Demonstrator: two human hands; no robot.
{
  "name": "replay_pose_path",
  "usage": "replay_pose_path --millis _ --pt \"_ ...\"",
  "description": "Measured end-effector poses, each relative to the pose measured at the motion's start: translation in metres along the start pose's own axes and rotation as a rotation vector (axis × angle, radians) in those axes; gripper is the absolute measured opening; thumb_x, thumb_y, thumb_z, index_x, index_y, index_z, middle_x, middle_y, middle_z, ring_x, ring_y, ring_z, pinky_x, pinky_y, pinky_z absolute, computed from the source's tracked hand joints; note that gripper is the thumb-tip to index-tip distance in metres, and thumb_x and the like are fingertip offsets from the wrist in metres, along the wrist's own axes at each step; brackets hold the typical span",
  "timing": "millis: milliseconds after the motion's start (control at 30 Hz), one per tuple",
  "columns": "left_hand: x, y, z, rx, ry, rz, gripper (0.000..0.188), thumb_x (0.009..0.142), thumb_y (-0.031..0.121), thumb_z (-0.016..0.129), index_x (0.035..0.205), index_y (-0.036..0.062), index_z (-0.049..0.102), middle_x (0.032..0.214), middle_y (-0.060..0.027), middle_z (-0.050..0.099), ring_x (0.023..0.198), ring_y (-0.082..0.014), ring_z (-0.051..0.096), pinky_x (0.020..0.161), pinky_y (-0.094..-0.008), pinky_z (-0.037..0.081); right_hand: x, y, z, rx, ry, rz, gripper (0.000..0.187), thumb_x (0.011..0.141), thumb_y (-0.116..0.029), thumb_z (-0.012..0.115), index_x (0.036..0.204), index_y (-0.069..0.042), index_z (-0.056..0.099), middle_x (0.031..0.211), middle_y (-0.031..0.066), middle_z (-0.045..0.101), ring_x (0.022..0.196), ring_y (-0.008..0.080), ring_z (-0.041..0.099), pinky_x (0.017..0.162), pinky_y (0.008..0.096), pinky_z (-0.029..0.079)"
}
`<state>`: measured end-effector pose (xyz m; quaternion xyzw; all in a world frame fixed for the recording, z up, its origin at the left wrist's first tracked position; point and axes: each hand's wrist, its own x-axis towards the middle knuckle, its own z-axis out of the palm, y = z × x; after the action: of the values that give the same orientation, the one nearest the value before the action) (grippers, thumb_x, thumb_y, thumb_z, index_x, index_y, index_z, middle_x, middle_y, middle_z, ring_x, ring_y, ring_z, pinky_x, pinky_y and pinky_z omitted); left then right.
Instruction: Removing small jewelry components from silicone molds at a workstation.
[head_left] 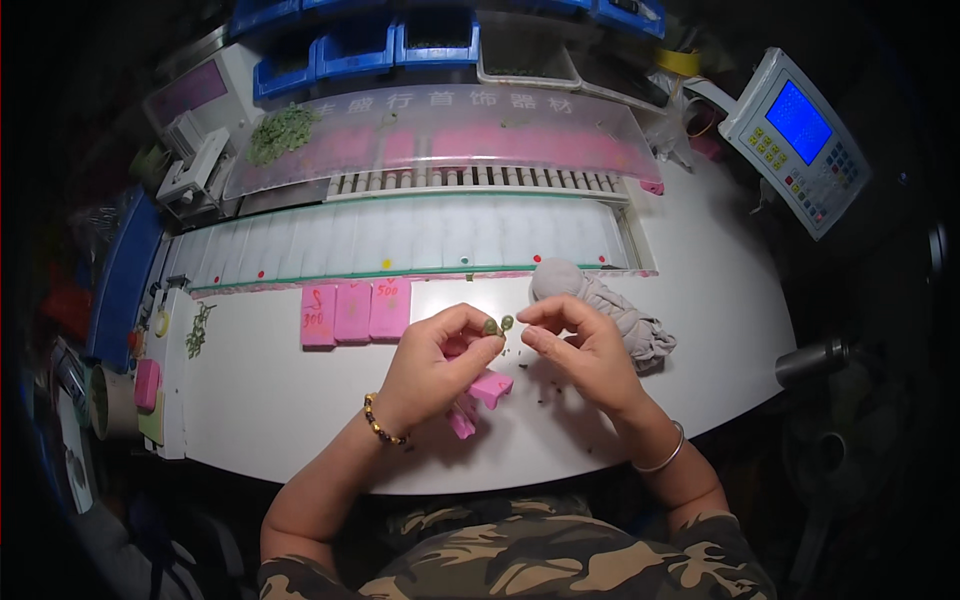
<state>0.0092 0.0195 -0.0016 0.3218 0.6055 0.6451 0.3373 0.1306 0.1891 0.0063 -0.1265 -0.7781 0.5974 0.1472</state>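
Above the middle of the white table, my left hand [428, 362] is closed, thumb against forefinger. It pinches a small green piece [507, 322] that shows two rounded ends. A pink rubber mould [491, 388], with bent flaps, sticks out below the same hand, which seems to grip it too; the fingers on it are hidden. Close by on the right, my right hand [592, 352] is open, thumb and forefinger apart and pointing at the green piece. Nothing shows between them. Dark crumbs [545, 391] lie on the table below my hands.
Three pink blocks [352, 312] stand left of my hands. A grey cloth bundle [610, 305] lies beyond my right hand. Behind are a long white lit panel [400, 238] and a clear sheet bearing a green heap [282, 135]. A keypad unit [800, 140] stands at right, blue bins [357, 50] at the back.
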Motion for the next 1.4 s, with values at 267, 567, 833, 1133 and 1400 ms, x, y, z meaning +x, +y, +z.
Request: replay_pose_path --millis 267,567,833,1133,1400 --pt "0.001 -0.013 -0.002 -0.064 -0.095 -0.129 0.017 0.093 0.011 0.068 0.105 -0.0007 0.066 0.087 -0.0017 0.066 0.075 -0.0054 0.060 0.066 -0.0210 0.049 0.046 -0.031 -0.021 0.073 -0.371 0.197 0.016 0.090 -0.015 0.071 0.099 -0.002 0.069 0.084 0.0018 0.067 0.074 0.0082 0.059 0.062 0.0246 0.050" --pt "0.001 -0.015 -0.017 -0.289 -0.079 -0.211 0.022 0.097 0.019 0.063 0.105 -0.0013 0.067 0.081 -0.0042 0.064 0.064 -0.0103 0.062 0.059 -0.0245 0.052 0.211 -0.077 -0.085 0.457 0.203 -0.192 0.049 0.096 -0.016 0.066 0.135 0.009 0.050 0.124 0.0162 0.063 0.111 0.0223 0.064 0.096 0.0332 0.055" --pt "0.005 -0.020 -0.025 -0.701 0.116 -0.252 0.040 0.103 0.041 0.049 0.104 0.0034 0.061 0.077 -0.0049 0.061 0.056 -0.0145 0.059 0.047 -0.0258 0.048 0.108 -0.032 -0.047 0.090 0.039 -0.188 0.043 0.093 -0.011 0.066 0.134 0.001 0.057 0.131 0.0119 0.062 0.116 0.0169 0.060 0.092 0.0309 0.052" --pt "0.013 -0.011 0.004 -0.891 0.184 -0.243 0.061 0.100 0.058 0.046 0.118 0.0008 0.058 0.093 -0.0086 0.066 0.080 -0.0169 0.066 0.076 -0.0286 0.055 0.001 -0.011 0.041 -0.410 -0.227 -0.733 0.045 0.078 -0.009 0.072 0.122 -0.003 0.063 0.116 0.0127 0.066 0.108 0.0291 0.061 0.088 0.0389 0.051" --pt "0.007 -0.007 0.012 -0.975 0.137 -0.233 0.065 0.103 0.059 0.036 0.122 0.0002 0.056 0.088 -0.0077 0.062 0.073 -0.0142 0.062 0.067 -0.0269 0.053 -0.009 -0.013 0.038 -0.876 0.004 -0.982 0.037 0.079 -0.013 0.064 0.116 -0.007 0.070 0.118 0.0058 0.068 0.107 0.0190 0.063 0.083 0.0319 0.048"
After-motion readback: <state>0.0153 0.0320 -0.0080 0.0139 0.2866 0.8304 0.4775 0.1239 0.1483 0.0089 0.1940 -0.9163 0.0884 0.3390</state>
